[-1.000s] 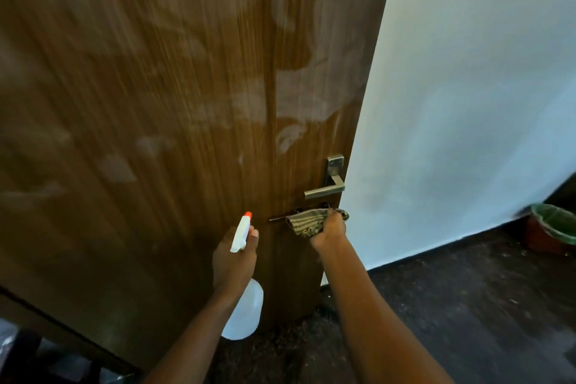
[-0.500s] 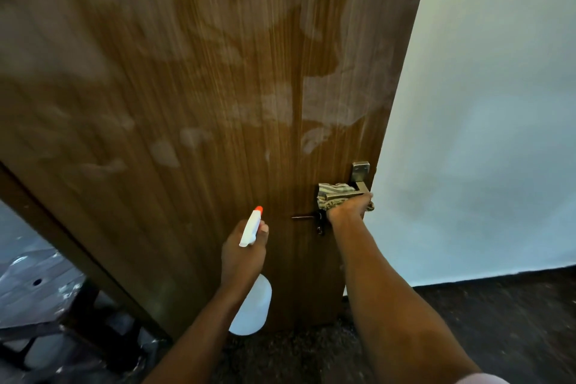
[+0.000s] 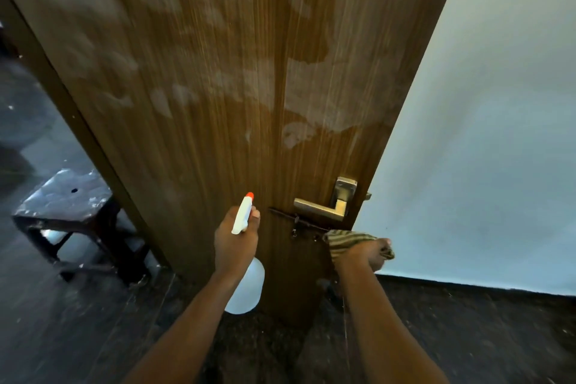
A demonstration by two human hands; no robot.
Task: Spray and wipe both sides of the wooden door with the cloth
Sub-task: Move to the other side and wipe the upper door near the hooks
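Observation:
The wooden door (image 3: pixel 237 78) stands ajar in front of me, its brown face streaked with pale wet patches. My left hand (image 3: pixel 235 240) grips a white spray bottle (image 3: pixel 244 290) with an orange nozzle tip, held close to the door below its middle. My right hand (image 3: pixel 366 251) clutches a striped cloth (image 3: pixel 341 240) against the door's right edge, just under the metal lever handle (image 3: pixel 321 207) and a dark sliding latch (image 3: pixel 293 220).
A pale wall (image 3: pixel 486 140) runs along the right, meeting dark flooring (image 3: pixel 467 337). Through the opening on the left stands a dark stool (image 3: pixel 67 206) with a shiny top. The dark door frame (image 3: pixel 62 97) borders that opening.
My right hand with the cloth dropped from the lever handle to the door edge below it. The view shifted right, showing more of the left opening. The left hand stays put.

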